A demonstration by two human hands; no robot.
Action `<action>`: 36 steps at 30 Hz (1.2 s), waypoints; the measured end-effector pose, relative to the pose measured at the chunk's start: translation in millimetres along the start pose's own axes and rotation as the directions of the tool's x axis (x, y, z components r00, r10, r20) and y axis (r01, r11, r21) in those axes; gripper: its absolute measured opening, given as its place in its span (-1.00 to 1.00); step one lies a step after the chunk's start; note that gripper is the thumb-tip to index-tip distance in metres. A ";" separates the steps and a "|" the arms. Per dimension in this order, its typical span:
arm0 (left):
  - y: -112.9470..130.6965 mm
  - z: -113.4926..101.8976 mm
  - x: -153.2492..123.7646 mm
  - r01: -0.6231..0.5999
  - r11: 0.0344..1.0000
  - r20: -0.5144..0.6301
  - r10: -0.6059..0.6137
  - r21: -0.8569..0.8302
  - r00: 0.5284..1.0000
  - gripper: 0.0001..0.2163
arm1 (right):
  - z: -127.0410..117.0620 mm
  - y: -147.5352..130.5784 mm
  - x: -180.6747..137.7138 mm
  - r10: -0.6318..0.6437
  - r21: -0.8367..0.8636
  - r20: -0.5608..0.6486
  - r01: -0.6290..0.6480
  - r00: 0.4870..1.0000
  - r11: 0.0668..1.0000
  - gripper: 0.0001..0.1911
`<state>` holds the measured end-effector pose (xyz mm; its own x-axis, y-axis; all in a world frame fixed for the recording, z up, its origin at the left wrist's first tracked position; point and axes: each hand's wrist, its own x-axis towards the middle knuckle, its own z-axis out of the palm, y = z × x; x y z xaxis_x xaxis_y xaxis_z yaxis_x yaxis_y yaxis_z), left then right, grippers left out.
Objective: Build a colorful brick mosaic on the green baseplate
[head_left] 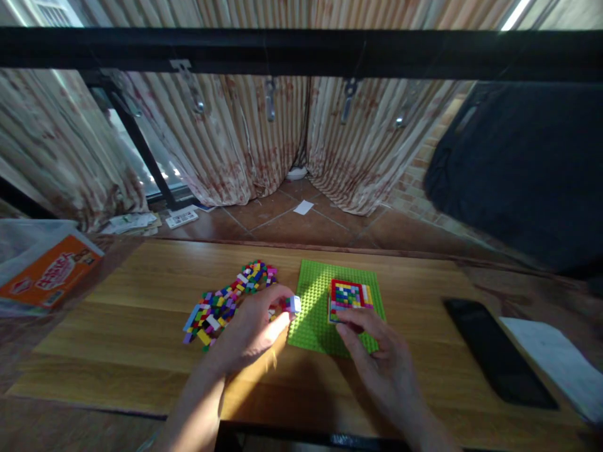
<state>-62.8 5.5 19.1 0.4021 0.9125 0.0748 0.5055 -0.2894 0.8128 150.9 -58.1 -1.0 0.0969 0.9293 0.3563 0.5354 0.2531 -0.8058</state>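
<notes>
Between the thumb and bent fingers of the left hand (pixel 259 323), which are closed to a narrow pinch, sits a pale brick (pixel 296 304), held just over the left edge of the green baseplate (pixel 313 314). At the near left corner of the brick build (pixel 348 294), the right hand (pixel 384 355) has its thumb and forefinger almost together; whether they grip a small piece, I cannot tell. The build, a red-framed block with a many-coloured middle, rests on the right half of the baseplate, and the right hand partly covers its near side.

Left of the baseplate spread the loose bricks (pixel 221 306), a long heap of mixed colours, its near right part hidden behind the left hand. All of this lies on the wooden table (pixel 127 314), with sunlight and the arms' shadows across it. Well to the right lies a black flat device (pixel 499 355), and beside it a white sheet (pixel 560 355). Past the table's left end stands a clear plastic tub (pixel 28 235) with an orange label (pixel 51 273).

Beyond the far edge, a white paper (pixel 304 207) lies on the tiled floor (pixel 264 223), below striped curtains (pixel 226 138). Across the top of the view, a dark bar (pixel 301 51) blocks part of the curtains, while a large dark cloth (pixel 518 169) fills the far right
</notes>
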 end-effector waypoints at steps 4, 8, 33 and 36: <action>22.4 25.6 -4.6 -0.042 0.994 0.116 0.053 -0.098 0.992 -0.86 | 17.5 -14.4 -5.5 0.124 0.160 0.082 -0.135 0.989 0.978 -0.77; 27.4 34.4 -5.6 -0.087 0.992 0.096 0.096 -0.094 0.991 -0.88 | 28.5 -16.0 -5.7 0.267 0.406 0.089 -0.280 0.960 0.870 -0.83; 6.9 25.2 -5.3 -0.115 0.983 0.213 0.144 -0.141 0.966 -0.88 | 43.4 -3.1 -9.9 0.525 0.778 0.405 -0.584 0.748 0.232 -0.74; 6.6 23.7 -5.8 -0.078 0.986 0.230 0.111 -0.147 0.967 -0.87 | 43.9 -2.9 -11.3 0.540 0.767 0.416 -0.601 0.732 0.224 -0.71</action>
<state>-43.6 -8.6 10.4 0.6205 0.7836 0.0292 0.3547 -0.3137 0.8808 111.4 -57.6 -23.5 0.0110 0.9286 -0.3710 -0.5824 -0.2957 -0.7572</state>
